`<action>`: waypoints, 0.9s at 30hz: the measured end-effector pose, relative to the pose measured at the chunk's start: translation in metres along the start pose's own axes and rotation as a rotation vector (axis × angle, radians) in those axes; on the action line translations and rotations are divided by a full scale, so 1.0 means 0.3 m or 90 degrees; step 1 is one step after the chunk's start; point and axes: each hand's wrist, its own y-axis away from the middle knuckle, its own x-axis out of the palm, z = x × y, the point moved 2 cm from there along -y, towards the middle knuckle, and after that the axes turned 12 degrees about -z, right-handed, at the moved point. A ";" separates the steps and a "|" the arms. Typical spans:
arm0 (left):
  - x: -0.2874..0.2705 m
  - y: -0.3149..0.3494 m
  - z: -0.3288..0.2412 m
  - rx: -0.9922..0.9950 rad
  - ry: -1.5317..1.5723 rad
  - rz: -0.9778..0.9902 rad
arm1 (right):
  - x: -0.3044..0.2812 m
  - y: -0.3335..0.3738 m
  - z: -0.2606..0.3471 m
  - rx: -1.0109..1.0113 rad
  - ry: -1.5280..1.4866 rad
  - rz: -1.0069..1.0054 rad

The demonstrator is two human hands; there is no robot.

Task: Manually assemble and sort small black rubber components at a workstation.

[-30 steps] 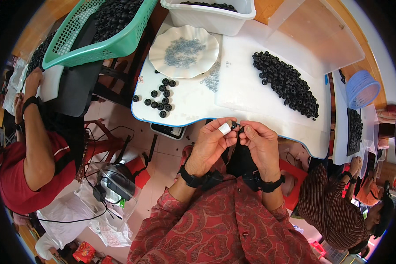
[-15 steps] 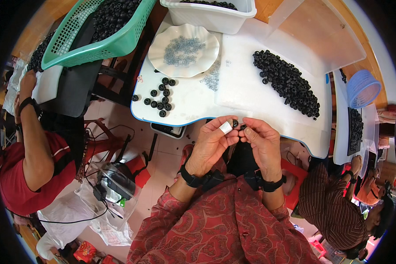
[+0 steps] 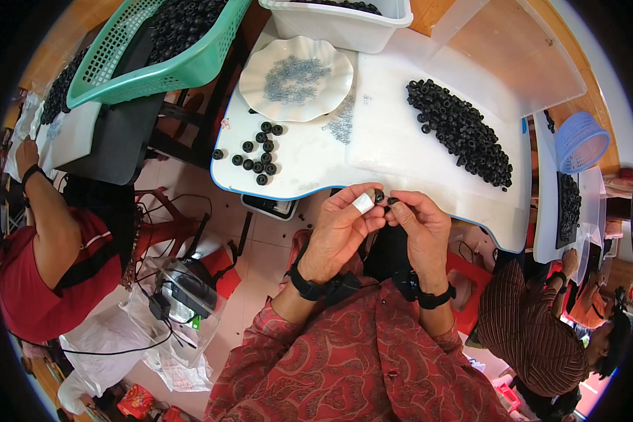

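Observation:
Just past the table's near edge, my left hand (image 3: 333, 235) pinches a small black round part (image 3: 379, 196) between thumb and fingers. White tape (image 3: 363, 203) wraps one of its digits. Right beside it, my right hand (image 3: 427, 232) has its thumb and forefinger closed on a smaller black piece (image 3: 392, 201), partly hidden by the fingertips. The two black pieces are very close; whether they touch I cannot tell. On the white table (image 3: 302, 172), several black round parts (image 3: 266, 148) lie loose left of my hands. A heap of black ring-like parts (image 3: 464, 133) spreads at the right.
A scalloped white plate (image 3: 341, 74) holds small clear pieces, with more clear pieces (image 3: 341, 125) beside it. Behind stand a white bin (image 3: 344, 27) and a green basket (image 3: 158, 79) of black parts. A blue basket (image 3: 582, 142) is far right. Co-workers sit on both sides.
My hands stay nearly in place, still gripping the black pieces, with slight finger shifts. The co-worker's arm at the left has moved lower.

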 end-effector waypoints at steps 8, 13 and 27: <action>0.007 0.003 0.004 0.008 0.022 0.005 | 0.017 0.016 0.012 -0.098 0.075 -0.032; 0.014 0.009 0.004 0.014 0.013 -0.005 | 0.024 0.021 0.017 -0.152 0.133 -0.054; 0.000 0.004 0.026 -0.060 0.090 -0.020 | 0.044 0.022 0.017 -0.380 0.307 -0.091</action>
